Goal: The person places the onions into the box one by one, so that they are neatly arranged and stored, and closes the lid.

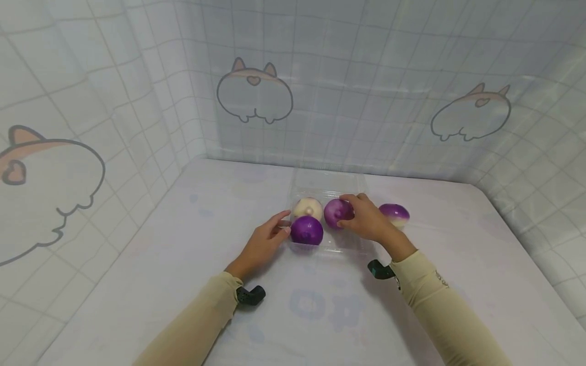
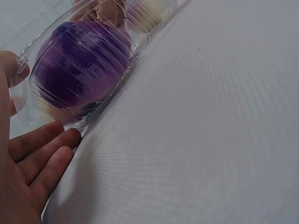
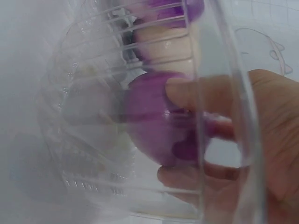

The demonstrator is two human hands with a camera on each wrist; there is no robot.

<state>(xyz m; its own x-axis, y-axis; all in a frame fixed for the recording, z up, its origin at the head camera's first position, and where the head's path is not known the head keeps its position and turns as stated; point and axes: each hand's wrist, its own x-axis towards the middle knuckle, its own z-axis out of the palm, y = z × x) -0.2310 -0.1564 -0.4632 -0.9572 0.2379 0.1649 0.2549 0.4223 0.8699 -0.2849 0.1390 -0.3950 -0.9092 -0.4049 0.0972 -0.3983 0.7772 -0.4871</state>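
A clear plastic clamshell box (image 1: 336, 249) lies with its lid raised at the back. Inside its left part are a shiny purple onion (image 1: 306, 231) and, behind that, a pale onion (image 1: 309, 207). My right hand (image 1: 366, 218) grips another purple onion (image 1: 336, 213) inside the box, thumb and fingers around it; the right wrist view shows this onion (image 3: 159, 119) through the box wall. My left hand (image 1: 265, 243) stays at the box's left end, fingers fairly straight and touching the plastic near the front onion (image 2: 81, 65).
A purple-and-white onion (image 1: 396, 213) lies on the pale cloth just right of the box, partly behind my right hand. The box's clear lid (image 1: 327, 180) reaches back toward the tiled-pattern curtain (image 1: 357, 112). Curtains also hang at both sides.
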